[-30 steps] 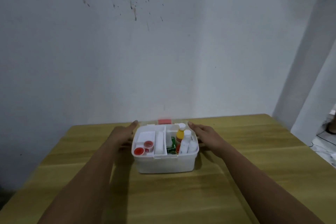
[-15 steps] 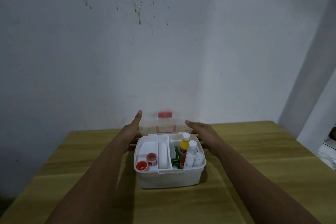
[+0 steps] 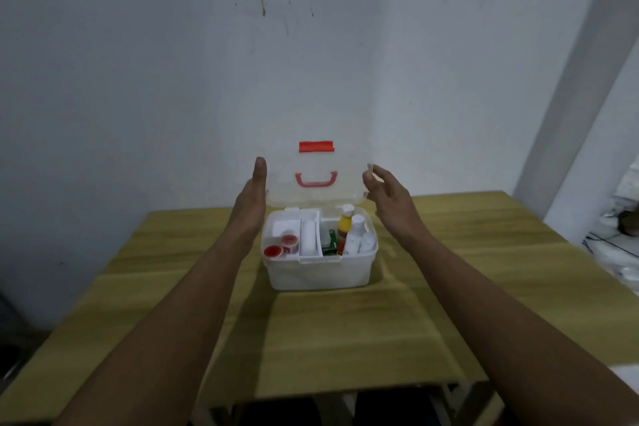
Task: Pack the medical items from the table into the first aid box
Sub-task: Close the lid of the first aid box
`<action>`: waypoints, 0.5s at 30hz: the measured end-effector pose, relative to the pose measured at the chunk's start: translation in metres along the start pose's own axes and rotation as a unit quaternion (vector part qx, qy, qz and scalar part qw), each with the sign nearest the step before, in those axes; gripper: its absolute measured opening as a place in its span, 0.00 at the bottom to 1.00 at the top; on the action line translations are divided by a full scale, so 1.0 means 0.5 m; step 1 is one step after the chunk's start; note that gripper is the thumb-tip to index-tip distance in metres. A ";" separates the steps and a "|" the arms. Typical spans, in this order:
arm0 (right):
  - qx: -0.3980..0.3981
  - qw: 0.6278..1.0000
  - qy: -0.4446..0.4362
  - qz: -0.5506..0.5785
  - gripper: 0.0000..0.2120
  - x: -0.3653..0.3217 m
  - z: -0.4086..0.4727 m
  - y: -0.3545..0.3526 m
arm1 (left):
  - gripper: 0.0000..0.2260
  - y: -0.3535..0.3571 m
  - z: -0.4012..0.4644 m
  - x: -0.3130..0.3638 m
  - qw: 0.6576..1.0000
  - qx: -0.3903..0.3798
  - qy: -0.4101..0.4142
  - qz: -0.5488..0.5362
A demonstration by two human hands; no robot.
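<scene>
A white first aid box (image 3: pixel 318 274) stands open on the wooden table (image 3: pixel 345 339). Its translucent lid (image 3: pixel 347 192), with a red latch (image 3: pixel 316 146) and a pink handle (image 3: pixel 315 180), stands nearly upright. My left hand (image 3: pixel 252 199) presses flat against the lid's left edge. At the lid's right edge my right hand (image 3: pixel 387 194) has its fingers curled on it. Inside the box are two red-capped jars (image 3: pixel 280 246), a white roll (image 3: pixel 307 239), a green pack (image 3: pixel 332 241), a yellow bottle (image 3: pixel 344 223) and white bottles (image 3: pixel 358 237).
A stained white wall (image 3: pixel 242 62) rises just behind the table. A white pillar (image 3: pixel 581 97) stands at the right, with floor clutter (image 3: pixel 622 218) beyond it. The table's front edge (image 3: pixel 311 394) runs close below my forearms.
The lid has swung up from lying flat behind the box to nearly upright. Both hands rose with it along its side edges. The view has tilted and moved closer.
</scene>
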State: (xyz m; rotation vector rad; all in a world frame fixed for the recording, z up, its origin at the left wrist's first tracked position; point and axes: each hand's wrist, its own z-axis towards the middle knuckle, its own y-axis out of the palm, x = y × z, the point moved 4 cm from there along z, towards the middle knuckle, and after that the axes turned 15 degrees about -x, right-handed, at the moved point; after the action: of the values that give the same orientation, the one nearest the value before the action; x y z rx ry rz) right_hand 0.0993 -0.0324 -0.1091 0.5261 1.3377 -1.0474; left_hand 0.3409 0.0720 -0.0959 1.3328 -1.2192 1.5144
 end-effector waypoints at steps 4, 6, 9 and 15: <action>0.014 0.999 -0.043 -0.006 0.37 0.010 -0.054 0.010 | 0.39 0.009 -0.055 -0.027 0.998 0.036 0.051 0.016; 0.017 0.998 -0.057 -0.011 0.35 0.015 -0.081 0.019 | 0.38 0.016 -0.084 -0.047 0.996 0.049 0.066 0.042; 0.030 0.998 -0.049 -0.028 0.34 0.041 -0.107 0.036 | 0.34 0.027 -0.110 -0.086 0.995 0.030 0.071 0.064; 0.073 0.992 -0.052 -0.087 0.27 0.052 -0.138 0.084 | 0.24 0.048 -0.119 -0.115 0.994 0.011 0.072 0.077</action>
State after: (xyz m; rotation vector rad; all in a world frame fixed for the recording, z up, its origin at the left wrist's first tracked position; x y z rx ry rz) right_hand 0.0960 0.0363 -0.1586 0.4626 1.2377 -1.3053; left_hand 0.3123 0.1260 -0.1564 1.1430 -1.2383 1.7072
